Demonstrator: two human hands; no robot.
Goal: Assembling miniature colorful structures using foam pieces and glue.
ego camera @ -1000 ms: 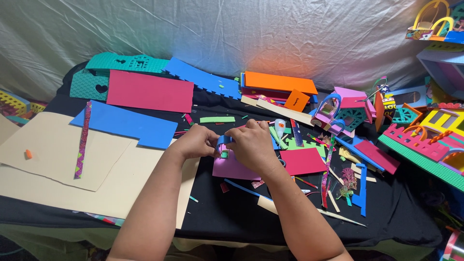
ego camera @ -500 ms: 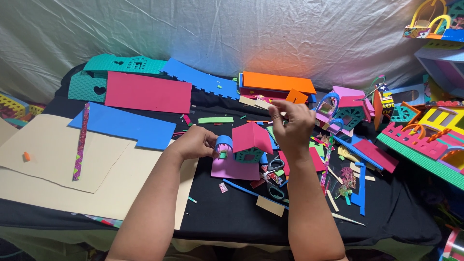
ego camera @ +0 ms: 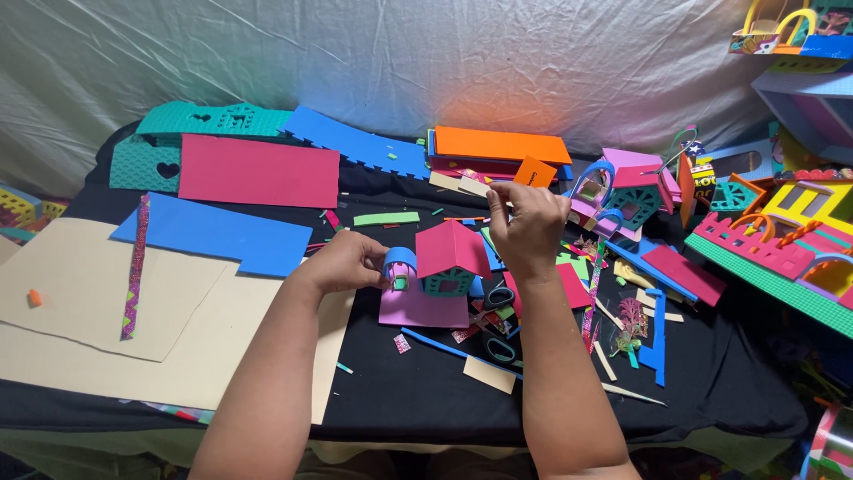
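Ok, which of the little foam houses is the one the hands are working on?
The small teal house with the red roof on the pink base, touched by the left hand; the other houses stand off right.

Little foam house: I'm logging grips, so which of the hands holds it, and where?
The left hand grips the little foam house by its blue arch. The raised right hand holds nothing I can make out.

I see a table under a black cloth. On it lie beige sheets, a blue foam sheet, a pink sheet, teal pieces, an orange stack, a small foam house, scissors and scattered scraps.
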